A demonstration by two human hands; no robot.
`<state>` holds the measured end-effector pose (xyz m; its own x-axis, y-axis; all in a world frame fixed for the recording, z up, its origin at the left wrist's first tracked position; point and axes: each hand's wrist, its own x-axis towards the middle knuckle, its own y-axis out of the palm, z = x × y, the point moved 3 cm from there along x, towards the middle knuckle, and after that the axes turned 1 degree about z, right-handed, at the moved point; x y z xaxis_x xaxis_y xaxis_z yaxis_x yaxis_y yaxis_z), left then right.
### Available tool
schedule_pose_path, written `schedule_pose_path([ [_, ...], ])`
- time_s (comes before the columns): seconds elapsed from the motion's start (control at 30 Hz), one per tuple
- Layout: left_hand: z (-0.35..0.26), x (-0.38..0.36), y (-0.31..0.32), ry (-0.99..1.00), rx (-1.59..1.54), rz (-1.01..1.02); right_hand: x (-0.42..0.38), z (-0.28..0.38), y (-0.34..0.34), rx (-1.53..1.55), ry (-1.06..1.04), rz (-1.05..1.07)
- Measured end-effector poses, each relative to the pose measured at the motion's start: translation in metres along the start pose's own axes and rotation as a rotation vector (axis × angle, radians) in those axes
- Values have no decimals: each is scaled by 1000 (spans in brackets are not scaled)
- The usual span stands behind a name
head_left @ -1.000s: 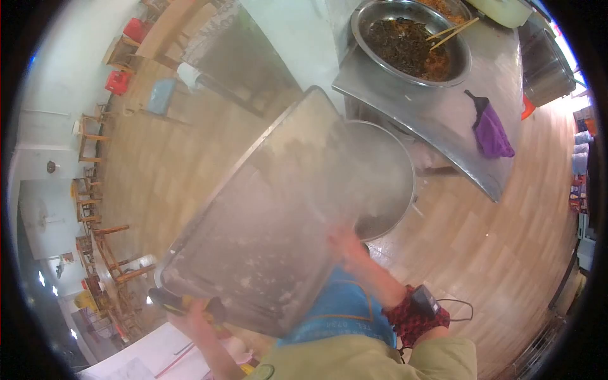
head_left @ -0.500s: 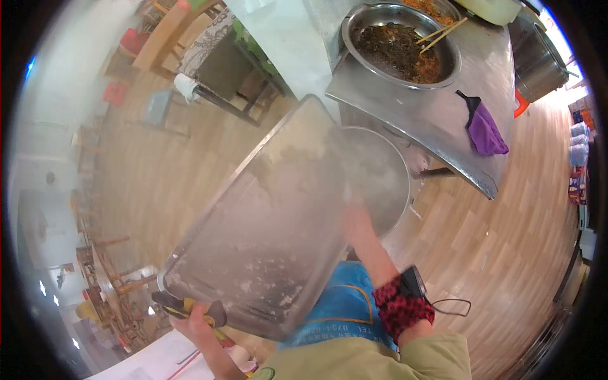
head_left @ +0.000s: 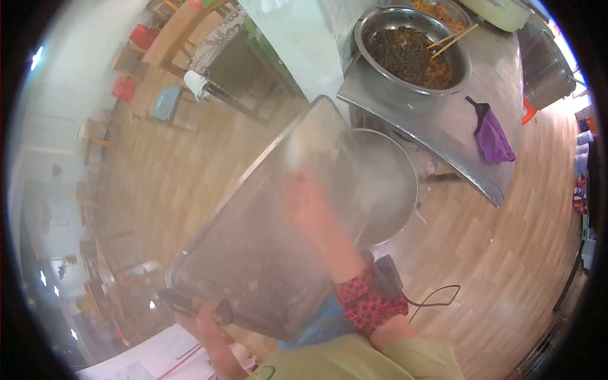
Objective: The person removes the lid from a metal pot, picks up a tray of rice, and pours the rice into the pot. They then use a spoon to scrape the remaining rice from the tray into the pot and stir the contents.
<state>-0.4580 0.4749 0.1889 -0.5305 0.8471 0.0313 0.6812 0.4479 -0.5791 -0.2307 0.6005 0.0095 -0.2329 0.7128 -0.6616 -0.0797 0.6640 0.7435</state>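
My left hand (head_left: pixel 206 323) is closed around the black-and-yellow handle of a tool, which looks like pliers (head_left: pixel 183 303), at the near left corner of a large metal tray (head_left: pixel 253 253). The tray is held tilted, its far right part beside and partly over a round steaming pot (head_left: pixel 389 190). Steam veils the tray's inside, with pale patches on its surface. My right hand (head_left: pixel 307 199) is over the tray's upper part, fingers curled and blurred. A whitish thing shows at its fingertips, too hazy to name.
A steel table (head_left: pixel 437 120) at the upper right bears a bowl of dark noodle-like food (head_left: pixel 408 57) with chopsticks (head_left: pixel 453 41), and a purple cloth item (head_left: pixel 491 136). A large pot (head_left: pixel 551 69) stands beyond. A white-and-pink surface (head_left: pixel 145 358) lies lower left; chairs stand farther left.
My right hand has moved left from the pot side onto the upper part of the tray. My left hand keeps its hold. Steam over the tray is thicker.
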Motion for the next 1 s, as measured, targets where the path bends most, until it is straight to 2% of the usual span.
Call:
schedule_pose_path([
  [0.1,-10,0,3,-42,-19,9,11,7,-3,-8,-33,94],
  [0.17,-13,1,5,-2,-38,7,-5,7,-16,-12,-136,-59],
  [0.2,-13,1,5,34,-49,4,-8,7,-24,-14,-137,-59],
  [0.23,-8,2,4,32,-49,4,-9,8,-34,-71,-136,-17],
  [0.3,6,3,0,-37,-53,-139,-11,7,-57,-128,-133,22],
  [0.4,-3,6,4,-58,4,-77,-8,11,-98,-281,-150,39],
  [0.47,7,11,-1,-78,24,-61,-4,12,-132,-264,-178,-91],
  [0.5,11,13,-2,-99,44,-45,-9,15,-140,-264,-178,-92],
  [0.6,1,11,5,-30,-5,-64,-23,5,-154,-367,-79,-213],
  [0.67,-3,9,8,-29,0,-96,-41,-24,-117,-1389,-635,-113],
  [0.7,-5,10,9,-23,-3,-130,-51,-24,-85,-1388,-637,-113],
  [0.77,-3,11,8,-32,9,-121,-64,-22,-25,-1368,-315,25],
  [0.8,-2,12,6,-43,24,-113,-38,-30,-49,-1365,-311,29],
  [0.87,-6,10,6,-15,1,-94,25,-39,-102,-1988,-986,-130],
  [0.93,-14,9,12,14,-34,-66,-10,-1,-99,-2225,-925,-85],
  [1.0,-22,5,18,51,-27,-153,-19,27,-126,-1843,-676,-94],
])
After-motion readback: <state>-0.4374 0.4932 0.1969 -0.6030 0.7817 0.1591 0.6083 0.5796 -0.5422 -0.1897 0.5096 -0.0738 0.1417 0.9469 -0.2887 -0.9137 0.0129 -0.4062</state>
